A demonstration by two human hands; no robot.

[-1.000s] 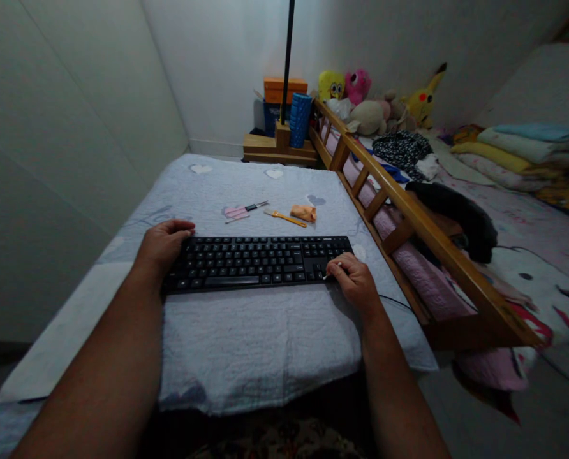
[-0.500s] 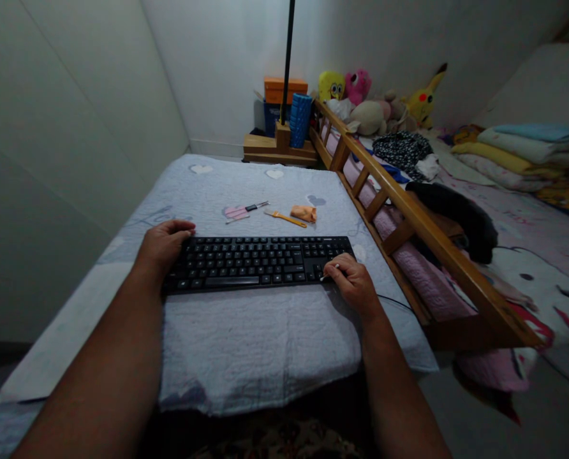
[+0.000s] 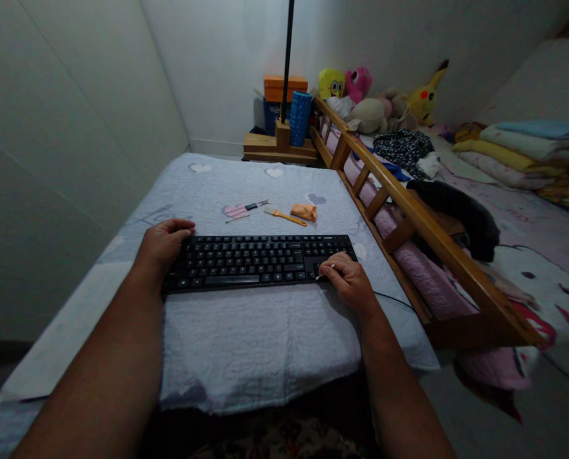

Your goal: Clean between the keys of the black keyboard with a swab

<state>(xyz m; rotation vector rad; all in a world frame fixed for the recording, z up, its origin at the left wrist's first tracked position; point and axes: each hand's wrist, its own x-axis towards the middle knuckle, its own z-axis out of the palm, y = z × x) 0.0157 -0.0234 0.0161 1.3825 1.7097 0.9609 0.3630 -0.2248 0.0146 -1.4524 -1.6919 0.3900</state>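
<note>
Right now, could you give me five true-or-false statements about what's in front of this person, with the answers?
1. The right hand holds a cotton swab. True.
2. The keyboard is white. False: it is black.
3. The left hand is at the keyboard's right end. False: it is at the left end.
4. A yellow brush lies beyond the keyboard. True.
5. The stuffed toys lie beside the brush. False: they are beyond the wooden rail.

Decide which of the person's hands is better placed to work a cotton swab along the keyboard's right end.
Probably the right hand: it pinches a cotton swab at the lower right of the keyboard. The left hand is at the opposite end.
</note>
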